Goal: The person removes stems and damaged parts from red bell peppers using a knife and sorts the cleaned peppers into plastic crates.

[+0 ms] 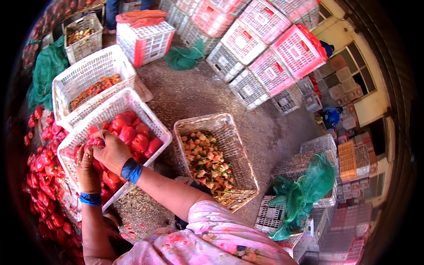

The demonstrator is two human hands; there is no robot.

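Both hands wear orange-brown work gloves with blue bands at the wrists, and they meet over the left part of a white plastic crate (162, 127) of red bell peppers (140, 142). Between the fingers of my right hand (112, 152) and my left hand (87, 170) is a red bell pepper (96, 142); something thin and pale, too blurred to name, shows just above it. The left fingers point up beside the pepper, and the right hand reaches over from the right. To the right, a dirty white crate (243, 165) holds pepper cores and trimmings (208, 162).
Red peppers (46, 172) lie heaped at the left. Behind the pepper crate stands another crate (92, 63) with orange-red pieces. Stacked crates (261, 53) rise at the back; green netting (298, 198) drapes over crates at right. A person in blue (331, 116) is far right.
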